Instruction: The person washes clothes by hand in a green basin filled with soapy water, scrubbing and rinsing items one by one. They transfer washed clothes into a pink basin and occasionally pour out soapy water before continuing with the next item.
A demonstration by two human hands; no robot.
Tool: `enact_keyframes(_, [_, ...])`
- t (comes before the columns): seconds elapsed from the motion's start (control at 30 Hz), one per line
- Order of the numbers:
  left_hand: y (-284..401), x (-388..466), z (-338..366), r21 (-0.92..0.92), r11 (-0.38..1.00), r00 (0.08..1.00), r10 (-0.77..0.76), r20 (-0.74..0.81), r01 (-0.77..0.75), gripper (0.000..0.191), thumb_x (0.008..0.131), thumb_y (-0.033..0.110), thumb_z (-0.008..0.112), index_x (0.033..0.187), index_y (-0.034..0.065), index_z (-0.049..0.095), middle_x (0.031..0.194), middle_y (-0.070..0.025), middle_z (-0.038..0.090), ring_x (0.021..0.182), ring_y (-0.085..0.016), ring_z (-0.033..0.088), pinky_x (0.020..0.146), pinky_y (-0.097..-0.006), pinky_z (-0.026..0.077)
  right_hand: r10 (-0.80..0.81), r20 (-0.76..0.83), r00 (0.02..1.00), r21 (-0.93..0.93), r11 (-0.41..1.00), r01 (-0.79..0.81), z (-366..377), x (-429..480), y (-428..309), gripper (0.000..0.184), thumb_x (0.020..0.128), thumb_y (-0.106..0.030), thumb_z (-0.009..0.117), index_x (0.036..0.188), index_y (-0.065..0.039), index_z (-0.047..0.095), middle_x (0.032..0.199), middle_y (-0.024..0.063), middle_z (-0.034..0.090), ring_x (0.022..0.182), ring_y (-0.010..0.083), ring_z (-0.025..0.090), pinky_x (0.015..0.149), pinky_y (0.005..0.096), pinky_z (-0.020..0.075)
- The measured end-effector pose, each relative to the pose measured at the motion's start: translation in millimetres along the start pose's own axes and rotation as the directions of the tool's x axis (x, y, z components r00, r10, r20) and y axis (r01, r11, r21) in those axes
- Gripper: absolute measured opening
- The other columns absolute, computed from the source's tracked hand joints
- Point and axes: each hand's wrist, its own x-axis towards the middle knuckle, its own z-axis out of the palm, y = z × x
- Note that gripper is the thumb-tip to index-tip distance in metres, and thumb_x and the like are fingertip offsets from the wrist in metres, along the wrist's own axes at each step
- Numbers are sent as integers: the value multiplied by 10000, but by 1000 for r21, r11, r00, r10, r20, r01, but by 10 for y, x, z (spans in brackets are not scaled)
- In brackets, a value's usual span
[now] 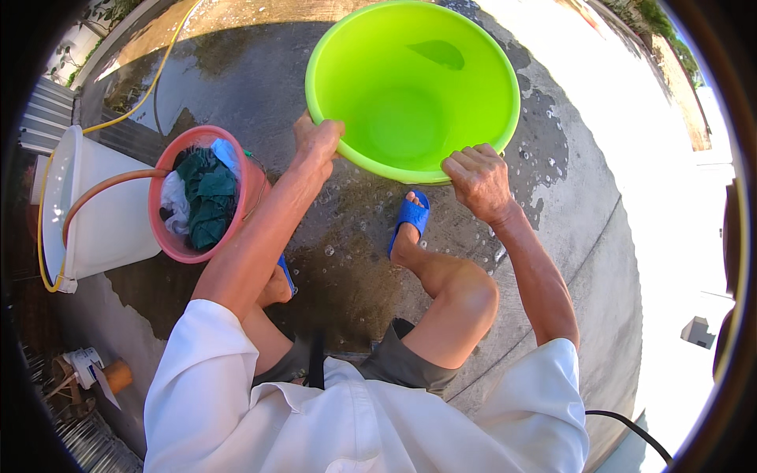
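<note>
Both hands grip the rim of a large lime-green plastic basin (pixel 408 127), which is tilted so that its inside faces me and holds no clothes. My left hand (pixel 317 139) clasps the rim at the lower left. At the lower right, my right hand (pixel 480 182) has its fingers curled over the rim. Left of my left forearm stands a pink bucket (pixel 255 183) with dark green cloth (pixel 208 195), white cloth (pixel 174 201) and light blue cloth (pixel 226 155) in it.
A white bucket (pixel 112 201) stands at the left, with an orange-brown hose (pixel 109 188) running from it into the pink bucket. A yellow hose (pixel 155 83) crosses the wet, sudsy concrete floor (pixel 349 236). My feet wear blue slippers (pixel 414 214). A black cable (pixel 630 423) lies lower right.
</note>
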Motion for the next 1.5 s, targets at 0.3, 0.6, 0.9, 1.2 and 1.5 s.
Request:
enact_keyframes(0.3, [-800, -316, 171, -397, 907, 983, -175, -48, 142, 503, 927, -31, 551, 1418, -23, 443, 1231, -231, 592, 1061, -353, 695, 774, -466, 670, -152, 316, 937, -117, 973, 197, -670, 283, 203, 125, 780, -130, 734, 807, -116, 613, 749, 30, 587, 835, 228, 649, 1019, 435, 471])
enact_keyframes(0.6, [-1470, -171, 196, -563, 663, 869, -413, 273, 493, 462, 1053, 74, 438, 1506, 54, 349, 1386, -242, 501, 1124, -399, 682, 795, -494, 703, -245, 494, 835, 214, 964, 157, -520, 1604, -82, 257, 628, -175, 916, 804, -95, 746, 793, 67, 707, 909, 263, 675, 1120, 485, 405])
enact_keyframes(0.9, [-1749, 33, 50, -523, 367, 625, -258, 737, 769, 422, 1062, 243, 556, 1351, -64, 540, 1230, -261, 675, 945, -437, 745, 371, -172, 565, -359, 600, 715, 264, 932, 247, -113, 2514, -603, 302, 546, -174, 920, 798, -89, 775, 812, 107, 723, 914, 313, 682, 1145, 447, 394])
enact_keyframes(1.2, [-1046, -342, 502, -467, 397, 526, -49, 849, 790, 406, 1056, 287, 571, 1314, -26, 596, 1121, -201, 742, 863, -346, 778, 314, -158, 500, -285, 638, 716, 28, 937, 348, -971, 2708, -1052, 210, 557, -103, 885, 691, -111, 724, 834, 95, 722, 952, 290, 683, 1188, 438, 378])
enact_keyframes(1.5, [169, -578, -742, -847, 474, 904, 208, 374, 241, 418, 962, 22, 503, 1353, -85, 399, 1182, -190, 575, 926, -238, 732, 763, -272, 699, -482, 136, 865, -129, 857, 498, -2265, 2603, -1605, 355, 571, -24, 883, 905, -100, 788, 951, 39, 767, 1026, 234, 686, 1220, 489, 379])
